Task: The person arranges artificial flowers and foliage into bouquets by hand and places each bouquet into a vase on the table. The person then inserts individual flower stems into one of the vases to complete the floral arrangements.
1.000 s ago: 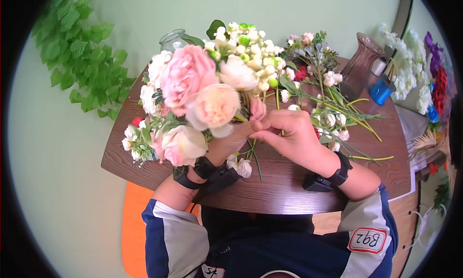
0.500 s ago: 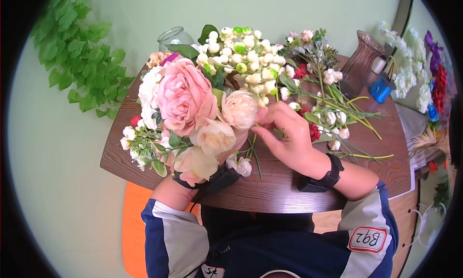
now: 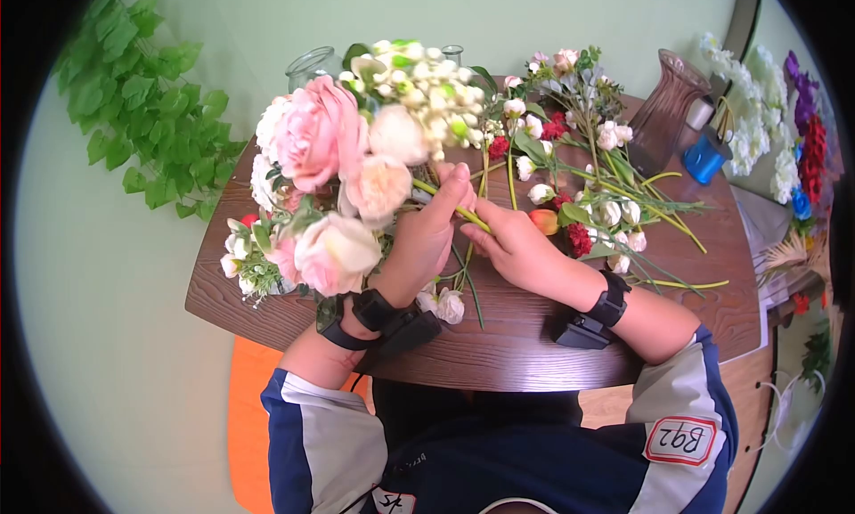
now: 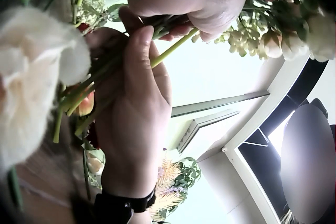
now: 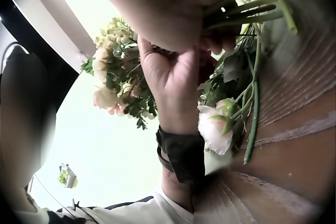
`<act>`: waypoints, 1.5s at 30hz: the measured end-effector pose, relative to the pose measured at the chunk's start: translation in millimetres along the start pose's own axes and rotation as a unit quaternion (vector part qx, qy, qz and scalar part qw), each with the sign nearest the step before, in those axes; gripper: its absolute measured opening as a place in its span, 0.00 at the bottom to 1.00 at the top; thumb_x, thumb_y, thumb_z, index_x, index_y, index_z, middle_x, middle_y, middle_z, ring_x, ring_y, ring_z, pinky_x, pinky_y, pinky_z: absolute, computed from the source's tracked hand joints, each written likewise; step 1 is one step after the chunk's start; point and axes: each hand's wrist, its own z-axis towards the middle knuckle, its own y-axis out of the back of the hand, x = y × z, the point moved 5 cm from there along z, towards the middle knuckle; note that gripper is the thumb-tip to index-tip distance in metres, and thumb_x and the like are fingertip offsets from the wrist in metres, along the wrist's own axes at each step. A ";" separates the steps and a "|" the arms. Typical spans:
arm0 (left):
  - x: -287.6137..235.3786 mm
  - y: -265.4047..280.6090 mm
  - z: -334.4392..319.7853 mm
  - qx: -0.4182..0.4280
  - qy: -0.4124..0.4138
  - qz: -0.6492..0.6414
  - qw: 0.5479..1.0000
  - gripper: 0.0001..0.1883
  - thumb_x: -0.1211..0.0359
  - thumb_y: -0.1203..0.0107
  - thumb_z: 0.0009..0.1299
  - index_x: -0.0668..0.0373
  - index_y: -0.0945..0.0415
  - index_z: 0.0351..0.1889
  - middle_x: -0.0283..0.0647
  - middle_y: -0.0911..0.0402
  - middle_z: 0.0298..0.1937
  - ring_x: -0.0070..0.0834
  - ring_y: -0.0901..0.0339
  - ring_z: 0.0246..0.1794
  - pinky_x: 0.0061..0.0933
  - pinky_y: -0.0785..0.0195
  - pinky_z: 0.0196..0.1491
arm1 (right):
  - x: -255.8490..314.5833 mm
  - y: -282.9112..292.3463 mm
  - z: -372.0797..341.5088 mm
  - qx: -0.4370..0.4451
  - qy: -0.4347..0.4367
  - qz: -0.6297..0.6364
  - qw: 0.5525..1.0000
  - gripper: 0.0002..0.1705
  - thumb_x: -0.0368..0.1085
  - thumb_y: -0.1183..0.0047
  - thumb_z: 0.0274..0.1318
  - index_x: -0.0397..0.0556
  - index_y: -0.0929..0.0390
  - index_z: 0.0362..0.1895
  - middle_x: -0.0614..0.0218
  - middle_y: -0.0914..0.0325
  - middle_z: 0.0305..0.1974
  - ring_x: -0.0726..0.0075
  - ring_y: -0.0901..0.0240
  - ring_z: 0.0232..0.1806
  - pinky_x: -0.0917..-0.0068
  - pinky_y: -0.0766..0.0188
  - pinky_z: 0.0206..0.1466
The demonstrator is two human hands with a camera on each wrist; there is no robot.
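Note:
My left hand (image 3: pixel 427 233) grips an artificial bouquet by its stems, thumb along them. Its heads lean to the left: a large pink rose (image 3: pixel 316 135), a peach rose (image 3: pixel 378 189), a pale pink-white rose (image 3: pixel 337 256) and a spray of cream and green berries (image 3: pixel 427 91). My right hand (image 3: pixel 525 251) curls around the lower stems just beside the left hand. Cut green stem ends (image 5: pixel 247 16) stick out past the right hand in the right wrist view. In the left wrist view the right thumb presses along the stems (image 4: pixel 176 46), close to the left hand.
Loose flowers and green stems (image 3: pixel 659 207) lie on the brown table (image 3: pixel 508 354). A tinted glass vase (image 3: pixel 663 113) and a blue spool (image 3: pixel 704 162) stand at the back right. A clear jar (image 3: pixel 312 64) is behind the bouquet. White roses (image 3: pixel 450 305) lie near the left wrist.
The bouquet tipped toward my body, hiding my left hand, then swung back up and left. My right hand has gone from fingertips near the stems to curling around them lower down.

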 end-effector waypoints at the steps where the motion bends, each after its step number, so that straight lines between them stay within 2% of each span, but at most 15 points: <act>1: -2.6 -2.0 -1.0 -0.003 -0.016 -0.002 1.000 0.12 0.69 0.58 0.72 0.54 0.46 0.25 0.30 0.45 0.23 0.20 0.46 0.26 0.23 0.48 0.36 | -1.7 -0.2 0.8 0.000 -0.001 0.000 1.000 0.14 0.34 0.52 0.57 0.40 0.38 0.42 0.43 0.29 0.27 0.35 0.31 0.35 0.54 0.36 0.34; 8: -6.4 -1.0 1.0 -0.045 -0.089 0.108 0.989 0.13 0.68 0.57 0.71 0.53 0.46 0.25 0.30 0.43 0.23 0.22 0.45 0.27 0.25 0.47 0.38 | -2.3 0.1 -1.0 0.002 0.056 -0.071 0.996 0.11 0.36 0.54 0.58 0.41 0.38 0.38 0.44 0.29 0.27 0.36 0.32 0.32 0.53 0.37 0.31; 10: 2.8 -2.6 2.0 0.045 -0.006 -0.055 0.997 0.13 0.68 0.56 0.71 0.53 0.47 0.24 0.31 0.43 0.24 0.23 0.43 0.29 0.27 0.45 0.40 | -5.7 -1.3 -0.6 -0.011 0.070 -0.074 0.995 0.12 0.37 0.54 0.58 0.42 0.37 0.40 0.45 0.29 0.27 0.36 0.31 0.32 0.53 0.37 0.31; 13: 1.8 6.6 -0.6 0.047 0.034 -0.011 0.998 0.15 0.62 0.58 0.73 0.53 0.44 0.23 0.31 0.40 0.20 0.23 0.39 0.23 0.24 0.42 0.32 | -6.2 -2.3 -0.9 -0.005 0.080 -0.036 0.996 0.14 0.39 0.53 0.57 0.41 0.34 0.40 0.44 0.28 0.27 0.37 0.30 0.31 0.55 0.35 0.31; 15: 4.1 5.7 -3.1 0.045 0.039 0.027 0.998 0.21 0.56 0.63 0.74 0.53 0.43 0.19 0.30 0.43 0.12 0.20 0.43 0.11 0.20 0.45 0.20 | -8.8 -9.3 -2.1 0.070 -0.017 0.004 0.997 0.15 0.41 0.51 0.56 0.41 0.30 0.39 0.44 0.27 0.25 0.38 0.29 0.30 0.57 0.33 0.31; 18: 1.1 -2.5 -5.1 0.155 0.070 -0.066 0.983 0.23 0.54 0.62 0.73 0.54 0.42 0.16 0.30 0.45 0.08 0.19 0.47 0.08 0.18 0.47 0.18 | -6.5 -11.0 -4.0 0.037 0.027 0.043 0.998 0.15 0.41 0.50 0.56 0.39 0.28 0.34 0.44 0.28 0.24 0.40 0.29 0.29 0.59 0.33 0.29; 26: 2.6 -6.1 -4.7 0.166 0.087 -0.075 0.980 0.22 0.63 0.65 0.74 0.53 0.44 0.14 0.26 0.49 0.07 0.17 0.53 0.07 0.20 0.55 0.15 | -19.1 -12.9 -1.7 0.085 -0.060 0.054 0.993 0.21 0.46 0.42 0.49 0.37 0.27 0.29 0.45 0.30 0.19 0.45 0.31 0.21 0.62 0.35 0.26; 29: 2.1 -2.9 -3.8 0.099 0.110 -0.067 0.987 0.24 0.63 0.65 0.74 0.52 0.46 0.12 0.26 0.50 0.06 0.17 0.55 0.07 0.20 0.57 0.15 | 2.7 7.5 -1.8 0.138 -0.033 -0.038 0.989 0.22 0.48 0.39 0.44 0.38 0.26 0.27 0.49 0.28 0.21 0.50 0.30 0.22 0.64 0.34 0.28; 31: 2.2 0.5 -2.1 0.121 0.097 -0.079 0.985 0.22 0.65 0.66 0.74 0.53 0.43 0.14 0.26 0.48 0.06 0.16 0.54 0.06 0.19 0.57 0.13 | 27.4 42.0 1.4 -0.014 0.164 -0.132 0.977 0.16 0.42 0.36 0.40 0.44 0.23 0.30 0.63 0.26 0.25 0.67 0.28 0.29 0.74 0.34 0.34; 33: 1.7 1.5 -2.3 0.137 0.084 -0.095 0.982 0.20 0.67 0.68 0.75 0.53 0.41 0.16 0.26 0.47 0.07 0.16 0.54 0.05 0.19 0.57 0.12 | 41.9 87.4 6.2 -0.065 0.024 -0.143 0.987 0.11 0.37 0.37 0.41 0.45 0.22 0.27 0.65 0.26 0.27 0.67 0.27 0.31 0.73 0.32 0.34; 36: 2.8 2.6 -1.7 0.131 0.083 -0.107 0.982 0.20 0.67 0.68 0.75 0.53 0.42 0.16 0.26 0.47 0.07 0.16 0.55 0.05 0.19 0.58 0.12 | 29.9 153.4 2.4 -0.177 -0.001 -0.249 0.952 0.13 0.38 0.43 0.48 0.38 0.21 0.26 0.57 0.26 0.17 0.65 0.29 0.16 0.71 0.32 0.24; 37: 2.9 3.3 -1.1 0.134 0.084 -0.105 0.982 0.20 0.67 0.68 0.75 0.53 0.42 0.16 0.26 0.47 0.07 0.16 0.55 0.05 0.19 0.58 0.12 | 20.6 169.6 -0.4 -0.180 -0.129 -0.304 0.927 0.14 0.38 0.44 0.48 0.36 0.22 0.25 0.53 0.28 0.16 0.62 0.29 0.17 0.72 0.32 0.24; 39: 3.3 3.9 -1.1 0.136 0.083 -0.104 0.982 0.20 0.67 0.68 0.75 0.52 0.42 0.16 0.26 0.47 0.07 0.15 0.55 0.05 0.19 0.59 0.12 | -37.4 199.3 -4.0 -0.122 -0.234 -0.455 0.851 0.18 0.42 0.44 0.46 0.35 0.23 0.26 0.47 0.25 0.23 0.46 0.25 0.26 0.61 0.29 0.32; 42: 2.5 5.8 -0.6 0.130 0.085 -0.102 0.982 0.20 0.67 0.68 0.75 0.53 0.42 0.16 0.26 0.47 0.07 0.16 0.55 0.05 0.19 0.58 0.12 | -100.1 208.3 -10.2 -0.077 -0.350 -0.473 0.805 0.19 0.43 0.44 0.46 0.40 0.23 0.38 0.49 0.23 0.36 0.46 0.25 0.40 0.59 0.28 0.43; 45: 2.1 5.4 -0.4 0.125 0.086 -0.092 0.984 0.20 0.67 0.68 0.75 0.53 0.42 0.17 0.26 0.47 0.07 0.16 0.55 0.05 0.19 0.58 0.12 | -116.7 202.0 -12.0 -0.071 -0.375 -0.451 0.807 0.20 0.45 0.43 0.46 0.41 0.23 0.38 0.51 0.22 0.37 0.48 0.26 0.42 0.60 0.29 0.45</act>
